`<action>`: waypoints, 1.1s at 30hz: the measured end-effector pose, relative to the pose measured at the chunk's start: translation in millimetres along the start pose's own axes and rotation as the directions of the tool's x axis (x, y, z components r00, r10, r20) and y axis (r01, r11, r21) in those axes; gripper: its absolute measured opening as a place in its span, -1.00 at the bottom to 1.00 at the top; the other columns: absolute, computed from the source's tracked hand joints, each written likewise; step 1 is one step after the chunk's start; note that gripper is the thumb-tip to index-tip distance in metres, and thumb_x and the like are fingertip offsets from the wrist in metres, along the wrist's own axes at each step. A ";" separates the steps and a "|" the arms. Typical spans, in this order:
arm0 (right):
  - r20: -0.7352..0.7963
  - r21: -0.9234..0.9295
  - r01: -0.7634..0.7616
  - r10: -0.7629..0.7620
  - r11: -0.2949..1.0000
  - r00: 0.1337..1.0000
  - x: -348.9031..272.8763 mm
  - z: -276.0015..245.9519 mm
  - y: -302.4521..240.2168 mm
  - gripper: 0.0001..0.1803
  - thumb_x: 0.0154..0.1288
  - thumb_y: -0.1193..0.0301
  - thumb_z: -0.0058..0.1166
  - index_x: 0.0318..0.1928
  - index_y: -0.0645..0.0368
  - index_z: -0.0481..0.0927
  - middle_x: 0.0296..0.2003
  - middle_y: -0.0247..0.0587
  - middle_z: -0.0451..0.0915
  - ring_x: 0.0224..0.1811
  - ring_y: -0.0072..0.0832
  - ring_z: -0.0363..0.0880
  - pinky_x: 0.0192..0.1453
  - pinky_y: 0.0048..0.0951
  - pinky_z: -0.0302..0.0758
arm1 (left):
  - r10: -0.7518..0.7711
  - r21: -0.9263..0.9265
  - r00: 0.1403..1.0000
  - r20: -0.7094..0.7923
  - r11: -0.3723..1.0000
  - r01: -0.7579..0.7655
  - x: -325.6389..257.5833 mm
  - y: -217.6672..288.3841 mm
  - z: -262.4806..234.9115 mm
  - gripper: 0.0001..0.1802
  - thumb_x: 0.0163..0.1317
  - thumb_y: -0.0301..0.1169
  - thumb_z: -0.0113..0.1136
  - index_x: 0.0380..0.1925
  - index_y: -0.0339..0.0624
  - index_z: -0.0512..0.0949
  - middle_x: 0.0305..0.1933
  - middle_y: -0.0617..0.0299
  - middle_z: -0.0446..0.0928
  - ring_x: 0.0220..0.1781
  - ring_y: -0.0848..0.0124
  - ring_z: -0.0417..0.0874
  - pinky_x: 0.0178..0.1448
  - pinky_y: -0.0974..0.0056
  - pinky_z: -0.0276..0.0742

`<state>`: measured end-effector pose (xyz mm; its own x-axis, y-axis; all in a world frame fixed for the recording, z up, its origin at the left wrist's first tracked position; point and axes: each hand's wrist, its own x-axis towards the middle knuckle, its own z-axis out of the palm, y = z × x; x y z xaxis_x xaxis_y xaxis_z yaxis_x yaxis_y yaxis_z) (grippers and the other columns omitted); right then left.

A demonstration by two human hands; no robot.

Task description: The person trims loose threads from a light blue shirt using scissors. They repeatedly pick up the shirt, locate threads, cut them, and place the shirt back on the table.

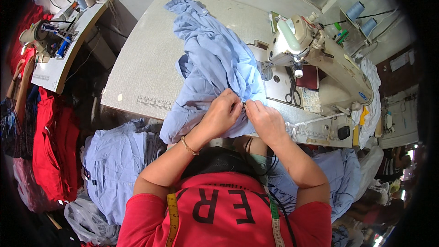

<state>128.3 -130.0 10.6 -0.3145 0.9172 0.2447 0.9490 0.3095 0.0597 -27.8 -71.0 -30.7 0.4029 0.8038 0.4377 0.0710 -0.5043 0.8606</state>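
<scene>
A crumpled light-blue garment (pixel 215 59) spreads over the sewing table (pixel 137 68) and hangs past its front edge. My left hand (pixel 224 113) and my right hand (pixel 265 120) meet at the garment's near edge, both with fingers pinched together on the fabric. Whatever small part lies between the fingertips is too small to make out. Just right of the cloth stands a white sewing machine (pixel 320 55), its needle area beside the fabric. A pair of black scissors (pixel 292 93) rests on the machine bed, near a dark red flat item (pixel 307 77).
Piles of light-blue garments (pixel 119 164) flank my lap. Thread cones (pixel 354 10) stand behind the machine. At the left, another person's arms (pixel 23 84) work at a second sewing machine (pixel 39 34), beside red cloth (pixel 52 146). A tape measure (pixel 172 219) hangs around my neck.
</scene>
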 end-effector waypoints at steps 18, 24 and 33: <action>-0.006 0.246 -0.094 0.099 0.965 0.995 6.7 0.4 1.2 -0.85 0.25 0.36 0.04 -0.31 0.18 0.43 -0.48 -0.10 0.57 -0.51 -0.13 0.58 -0.46 -0.23 0.49 | -0.109 -0.109 0.993 0.040 0.988 0.112 1.7 1.0 -2.9 -0.94 0.09 -0.58 0.13 -0.49 -0.38 0.50 -0.43 0.17 0.41 -0.45 0.41 0.43 -0.35 0.36 0.35; 0.116 0.623 -0.301 0.295 0.722 0.948 5.1 5.0 6.5 -0.80 0.25 0.34 0.07 -0.23 0.21 0.46 -0.39 0.02 0.60 -0.34 0.03 0.57 -0.32 -0.16 0.49 | -0.213 -0.163 0.971 0.112 0.959 0.230 2.8 -1.6 -7.5 -0.90 0.18 -0.52 0.12 -0.39 -0.37 0.52 -0.36 0.27 0.45 -0.36 0.56 0.44 -0.25 0.44 0.37; 0.034 0.806 -0.249 0.377 0.537 0.925 -3.7 1.5 31.2 -0.75 0.23 0.45 0.08 -0.11 0.32 0.52 -0.22 0.02 0.60 -0.21 -0.30 0.60 -0.11 -0.44 0.49 | -0.343 -0.213 0.925 0.163 0.904 0.372 4.2 7.1 -6.3 -0.85 0.28 -0.45 0.11 -0.30 -0.35 0.53 -0.35 0.28 0.54 -0.28 0.58 0.51 -0.17 0.42 0.45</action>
<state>159.0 -123.4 10.2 0.0664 0.9741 0.2159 0.5707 0.1404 -0.8090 -31.3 -69.2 -21.2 0.4971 0.8650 0.0677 0.0201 -0.0895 0.9958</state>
